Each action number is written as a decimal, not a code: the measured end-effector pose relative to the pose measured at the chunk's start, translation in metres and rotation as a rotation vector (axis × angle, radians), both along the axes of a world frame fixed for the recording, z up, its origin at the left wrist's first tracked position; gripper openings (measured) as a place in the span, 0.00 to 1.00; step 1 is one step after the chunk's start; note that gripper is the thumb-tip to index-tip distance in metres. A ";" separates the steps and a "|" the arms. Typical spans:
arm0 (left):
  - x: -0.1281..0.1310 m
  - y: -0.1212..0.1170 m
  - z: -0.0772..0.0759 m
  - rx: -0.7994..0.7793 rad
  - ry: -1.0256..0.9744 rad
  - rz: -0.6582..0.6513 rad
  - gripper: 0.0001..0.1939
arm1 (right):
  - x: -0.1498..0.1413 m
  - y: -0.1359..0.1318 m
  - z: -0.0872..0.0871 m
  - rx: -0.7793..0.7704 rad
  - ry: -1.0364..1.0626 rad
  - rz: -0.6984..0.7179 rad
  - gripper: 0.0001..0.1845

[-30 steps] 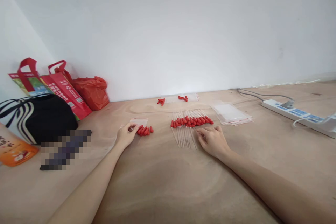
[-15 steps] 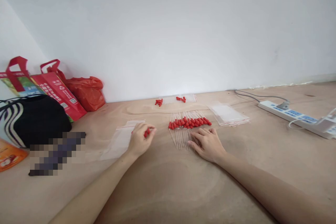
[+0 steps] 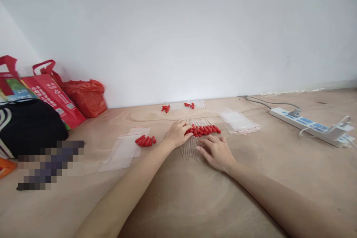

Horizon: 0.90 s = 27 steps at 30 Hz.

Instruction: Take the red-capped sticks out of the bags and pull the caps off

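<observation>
Thin clear tubes (image 3: 205,121) with red rubber bulbs (image 3: 206,130), looking like droppers, lie side by side in a row, tips pointing away. Nearer me, more thin clear tubes (image 3: 189,150) point towards me. My left hand (image 3: 178,134) is over the row's left end, fingertips closed around a red bulb; the grip is partly hidden. My right hand (image 3: 219,152) rests right of the nearer tubes, fingers bent, with the thumb apart from them and its fingertips near the tubes. Several loose red bulbs (image 3: 145,141) lie on clear zip bags (image 3: 119,152) to the left.
More zip bags (image 3: 241,122) lie stacked right of the row. Small red bulb piles (image 3: 165,108) lie by the wall. A power strip (image 3: 309,124) with plugs sits at right. Shopping bags (image 3: 50,95), a red plastic bag (image 3: 89,98) and a black bag (image 3: 33,130) stand at left.
My left hand has left the bags, leaving the red bulbs there, and moved right to the row's left end. My right hand stays beside the nearer tubes. The view has shifted slightly.
</observation>
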<state>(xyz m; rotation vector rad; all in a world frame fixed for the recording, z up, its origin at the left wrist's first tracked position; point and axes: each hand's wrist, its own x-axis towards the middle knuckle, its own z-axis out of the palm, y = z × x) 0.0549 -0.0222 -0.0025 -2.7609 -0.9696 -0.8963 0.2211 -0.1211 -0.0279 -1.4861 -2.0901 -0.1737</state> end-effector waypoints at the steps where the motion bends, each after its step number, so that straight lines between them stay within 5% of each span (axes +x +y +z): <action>1: 0.002 0.000 -0.001 -0.002 -0.018 -0.004 0.04 | 0.001 0.001 0.000 -0.005 0.019 -0.008 0.18; 6: -0.006 -0.021 0.001 0.009 -0.207 0.016 0.08 | 0.009 0.005 -0.003 -0.006 0.113 -0.026 0.15; 11: -0.047 -0.067 -0.004 -0.089 -0.454 -0.054 0.09 | 0.011 0.008 -0.003 0.130 0.233 0.066 0.15; 16: -0.075 -0.086 -0.016 -0.285 -0.490 -0.099 0.09 | 0.002 0.002 0.002 0.283 0.152 0.253 0.23; 27: -0.064 -0.095 -0.008 -0.326 -0.329 -0.186 0.13 | -0.011 -0.002 -0.001 0.342 0.030 0.382 0.11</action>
